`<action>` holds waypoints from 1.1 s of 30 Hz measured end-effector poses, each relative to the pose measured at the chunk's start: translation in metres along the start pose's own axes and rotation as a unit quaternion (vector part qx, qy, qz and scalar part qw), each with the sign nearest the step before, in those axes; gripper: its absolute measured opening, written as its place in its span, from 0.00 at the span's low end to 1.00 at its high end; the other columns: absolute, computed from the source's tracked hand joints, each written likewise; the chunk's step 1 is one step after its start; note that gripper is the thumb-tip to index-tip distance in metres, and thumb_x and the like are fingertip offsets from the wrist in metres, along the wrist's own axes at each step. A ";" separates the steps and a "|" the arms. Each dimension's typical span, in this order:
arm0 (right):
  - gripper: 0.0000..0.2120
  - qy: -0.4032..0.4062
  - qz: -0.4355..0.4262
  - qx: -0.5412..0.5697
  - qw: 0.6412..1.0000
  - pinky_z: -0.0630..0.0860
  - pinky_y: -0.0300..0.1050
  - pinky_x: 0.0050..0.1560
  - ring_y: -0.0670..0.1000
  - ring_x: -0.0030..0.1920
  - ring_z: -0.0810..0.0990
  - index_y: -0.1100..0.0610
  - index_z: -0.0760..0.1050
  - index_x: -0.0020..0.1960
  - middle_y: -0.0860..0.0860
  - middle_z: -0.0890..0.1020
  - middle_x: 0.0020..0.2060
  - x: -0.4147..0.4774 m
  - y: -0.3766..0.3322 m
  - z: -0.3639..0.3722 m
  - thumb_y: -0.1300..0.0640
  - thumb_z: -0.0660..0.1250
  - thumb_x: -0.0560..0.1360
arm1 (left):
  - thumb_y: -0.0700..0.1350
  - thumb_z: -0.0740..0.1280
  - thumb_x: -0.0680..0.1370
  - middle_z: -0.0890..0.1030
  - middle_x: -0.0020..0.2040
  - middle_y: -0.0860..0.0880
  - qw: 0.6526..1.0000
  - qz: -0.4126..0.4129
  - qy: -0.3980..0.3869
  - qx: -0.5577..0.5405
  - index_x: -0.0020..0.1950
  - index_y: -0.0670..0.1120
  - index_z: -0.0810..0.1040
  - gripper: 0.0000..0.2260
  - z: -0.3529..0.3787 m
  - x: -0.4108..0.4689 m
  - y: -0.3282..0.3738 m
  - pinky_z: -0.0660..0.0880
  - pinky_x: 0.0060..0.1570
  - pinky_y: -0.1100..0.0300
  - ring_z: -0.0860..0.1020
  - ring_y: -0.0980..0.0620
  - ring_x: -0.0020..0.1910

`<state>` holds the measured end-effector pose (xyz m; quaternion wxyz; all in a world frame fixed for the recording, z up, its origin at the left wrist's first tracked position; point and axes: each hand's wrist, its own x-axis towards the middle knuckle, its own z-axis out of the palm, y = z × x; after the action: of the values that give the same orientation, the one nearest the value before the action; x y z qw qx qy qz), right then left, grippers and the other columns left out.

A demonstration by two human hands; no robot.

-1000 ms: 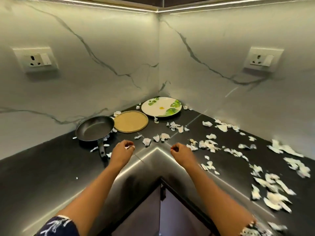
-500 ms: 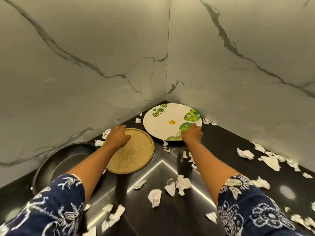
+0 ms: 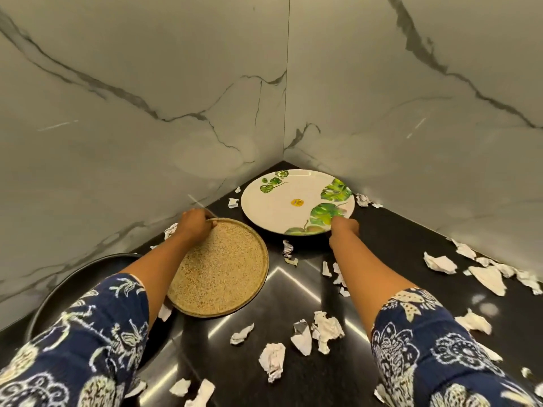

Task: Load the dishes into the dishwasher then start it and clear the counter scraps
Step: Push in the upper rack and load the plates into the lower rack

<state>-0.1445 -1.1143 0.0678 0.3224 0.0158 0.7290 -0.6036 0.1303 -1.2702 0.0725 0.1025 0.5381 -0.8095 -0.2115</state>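
i see both hands have moved into the corner. the left hand [image 3: 192, 226] pinches the tan plate [image 3: 223, 271] rim, and the right hand [image 3: 343, 227] pinches the leaf plate [image 3: 293, 201] rim. there is a shiny black counter [image 3: 293, 292], marble walls [image 3: 147, 113], and paper scraps [image 3: 271, 359] everywhere.

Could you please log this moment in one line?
left hand grips tan plate | right hand grips leaf plate | scraps on counter

left hand [image 3: 194, 226]: knuckles up, fingers curled over the far rim of the tan plate [image 3: 223, 268], gripping it
right hand [image 3: 344, 228]: closed on the near rim of the leaf plate [image 3: 293, 201] (fingertips hidden under the edge)
left arm: stretched forward, forearm bare, angled inward
right arm: stretched forward, forearm bare, nearly parallel to the left
sleeves [image 3: 88, 333]: dark blue floral print, ending near both elbows
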 end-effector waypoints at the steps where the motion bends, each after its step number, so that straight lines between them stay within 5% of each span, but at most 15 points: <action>1: 0.16 -0.015 0.000 0.028 1.000 0.76 0.49 0.54 0.55 0.47 0.76 0.65 0.71 0.64 0.61 0.77 0.60 -0.003 -0.003 0.000 0.65 0.58 0.78 | 0.46 0.66 0.78 0.81 0.54 0.41 1.000 -0.003 0.005 -0.030 0.55 0.42 0.80 0.10 -0.002 0.000 0.002 0.73 0.52 0.51 0.77 0.44 0.51; 4: 0.14 -0.023 0.022 0.128 0.991 0.79 0.56 0.50 0.55 0.46 0.78 0.60 0.74 0.61 0.58 0.79 0.56 -0.020 -0.020 -0.003 0.62 0.57 0.78 | 0.48 0.65 0.78 0.80 0.48 0.43 0.999 0.024 0.009 -0.045 0.49 0.45 0.78 0.07 -0.019 -0.011 0.019 0.71 0.41 0.55 0.75 0.48 0.43; 8: 0.14 -0.058 -0.001 0.184 0.981 0.80 0.54 0.36 0.57 0.47 0.81 0.57 0.73 0.61 0.57 0.80 0.53 -0.056 -0.045 -0.021 0.61 0.54 0.78 | 0.50 0.63 0.79 0.78 0.48 0.45 0.997 0.062 0.014 -0.034 0.53 0.46 0.75 0.09 -0.059 -0.043 0.049 0.73 0.47 0.51 0.75 0.46 0.47; 14: 0.17 -0.008 -0.099 0.182 0.978 0.80 0.55 0.49 0.57 0.52 0.80 0.56 0.64 0.67 0.56 0.77 0.57 -0.137 -0.070 -0.102 0.59 0.55 0.78 | 0.45 0.62 0.80 0.77 0.51 0.44 0.981 0.164 0.094 -0.050 0.60 0.45 0.74 0.10 -0.117 -0.149 0.098 0.70 0.48 0.54 0.75 0.45 0.50; 22: 0.16 0.126 -0.287 -0.047 0.949 0.70 0.50 0.59 0.61 0.62 0.74 0.58 0.68 0.65 0.59 0.76 0.61 -0.290 -0.062 -0.263 0.56 0.55 0.79 | 0.39 0.61 0.78 0.77 0.51 0.34 0.925 0.222 0.306 -0.039 0.52 0.37 0.79 0.08 -0.149 -0.339 0.151 0.69 0.48 0.52 0.76 0.38 0.51; 25: 0.15 0.144 -0.340 -0.118 0.922 0.70 0.48 0.56 0.60 0.60 0.75 0.59 0.67 0.64 0.60 0.77 0.60 -0.352 -0.047 -0.317 0.58 0.54 0.80 | 0.38 0.60 0.78 0.72 0.41 0.38 0.919 0.214 0.314 -0.103 0.44 0.37 0.73 0.06 -0.146 -0.419 0.169 0.62 0.41 0.57 0.72 0.43 0.43; 33: 0.15 0.186 -0.417 -0.230 0.859 0.71 0.44 0.44 0.60 0.51 0.80 0.59 0.68 0.64 0.59 0.81 0.53 -0.483 0.048 -0.440 0.58 0.55 0.79 | 0.42 0.60 0.79 0.75 0.45 0.46 0.928 0.197 0.244 -0.203 0.56 0.42 0.74 0.08 -0.103 -0.592 0.174 0.66 0.43 0.56 0.72 0.48 0.45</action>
<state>0.0596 -0.5327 0.2903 -0.1064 -0.2527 0.8317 -0.4827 0.2639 -0.6950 0.2791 0.4434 0.3704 -0.7889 -0.2094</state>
